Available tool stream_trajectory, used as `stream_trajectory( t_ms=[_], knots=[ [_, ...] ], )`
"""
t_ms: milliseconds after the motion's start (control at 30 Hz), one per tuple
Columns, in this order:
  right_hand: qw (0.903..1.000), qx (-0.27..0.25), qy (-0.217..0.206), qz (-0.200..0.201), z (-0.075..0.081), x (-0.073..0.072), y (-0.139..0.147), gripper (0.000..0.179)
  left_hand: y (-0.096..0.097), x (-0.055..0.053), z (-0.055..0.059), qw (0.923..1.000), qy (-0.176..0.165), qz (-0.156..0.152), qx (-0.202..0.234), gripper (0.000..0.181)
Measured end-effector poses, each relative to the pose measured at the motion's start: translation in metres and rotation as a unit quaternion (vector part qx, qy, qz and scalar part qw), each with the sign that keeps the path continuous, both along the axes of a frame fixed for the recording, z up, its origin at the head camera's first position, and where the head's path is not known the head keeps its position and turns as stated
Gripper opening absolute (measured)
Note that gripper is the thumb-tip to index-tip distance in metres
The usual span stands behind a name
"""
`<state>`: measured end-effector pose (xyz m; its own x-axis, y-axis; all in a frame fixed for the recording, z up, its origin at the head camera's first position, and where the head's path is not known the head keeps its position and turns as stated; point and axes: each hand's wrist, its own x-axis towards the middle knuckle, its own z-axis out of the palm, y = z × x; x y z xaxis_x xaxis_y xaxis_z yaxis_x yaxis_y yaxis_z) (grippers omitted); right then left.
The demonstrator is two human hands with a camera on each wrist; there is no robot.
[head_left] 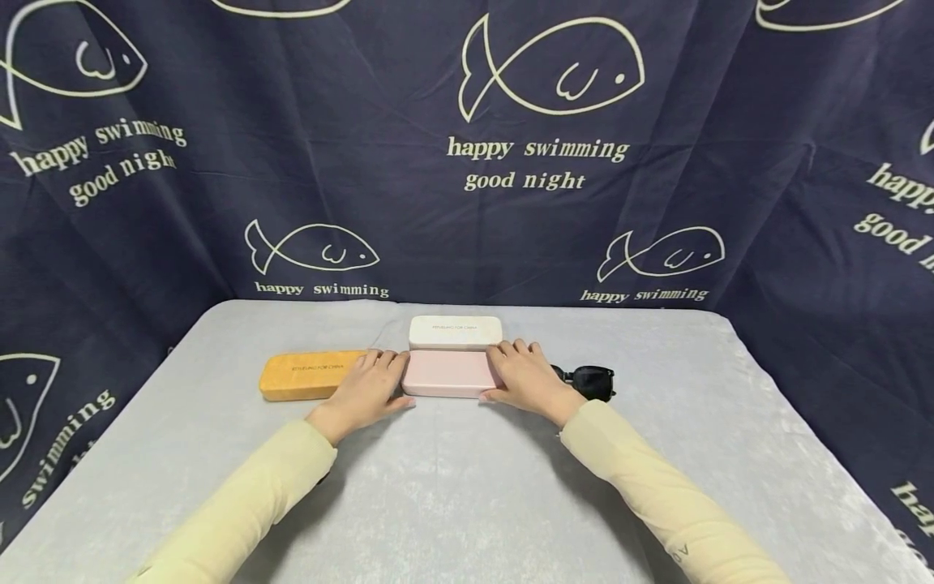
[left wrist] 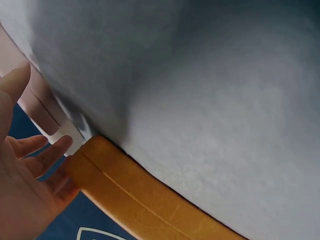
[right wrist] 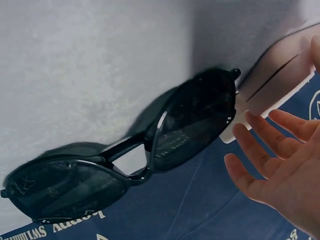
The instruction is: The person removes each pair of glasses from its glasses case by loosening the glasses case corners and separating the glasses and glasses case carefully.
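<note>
A pink glasses case (head_left: 451, 373) lies on the grey cloth between my two hands. My left hand (head_left: 367, 389) is at its left end, with thumb and fingers spread apart in the left wrist view. That hand's fingers also reach beside the end of an orange glasses case (left wrist: 130, 192). At the pink case's right end is my right hand (head_left: 530, 380), its fingers loosely extended in the right wrist view. Whether either hand touches the pink case is hard to tell. Black sunglasses (right wrist: 192, 120) lie to the right of the right hand, partly hidden by it in the head view.
Directly behind the pink case lies a white glasses case (head_left: 456, 332) with small print. A grey cloth (head_left: 452, 487) covers the table. Dark blue curtains (head_left: 409, 146) with fish drawings hang around its back and sides.
</note>
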<state>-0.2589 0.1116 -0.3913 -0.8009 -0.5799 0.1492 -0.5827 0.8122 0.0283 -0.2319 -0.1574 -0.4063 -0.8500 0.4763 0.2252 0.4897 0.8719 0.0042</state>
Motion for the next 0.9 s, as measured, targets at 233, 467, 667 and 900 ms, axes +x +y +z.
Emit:
stream_trajectory(
  t_ms=[233, 467, 667, 900],
  knots=[
    [0.9999, 0.004, -0.010, -0.006, -0.0016, 0.0008, 0.0042, 0.075, 0.0051, -0.0031, -0.0021, 0.9999, 0.009, -0.010, 0.001, 0.071],
    [0.9995, 0.003, -0.029, -0.009, -0.0045, -0.0015, 0.0056, 0.078, 0.0072, -0.0066, -0.0025, 1.0000, -0.004, -0.004, 0.004, 0.075],
    [0.9990, -0.002, -0.042, -0.013, -0.0064, -0.0031, 0.0052, 0.078, 0.0078, -0.0078, -0.0034, 0.9999, -0.016, 0.000, 0.006, 0.074],
    [0.9985, -0.012, -0.052, -0.011, -0.0053, -0.0020, 0.0046, 0.078, 0.0084, -0.0103, -0.0043, 0.9998, -0.017, 0.005, 0.010, 0.073]
  ],
)
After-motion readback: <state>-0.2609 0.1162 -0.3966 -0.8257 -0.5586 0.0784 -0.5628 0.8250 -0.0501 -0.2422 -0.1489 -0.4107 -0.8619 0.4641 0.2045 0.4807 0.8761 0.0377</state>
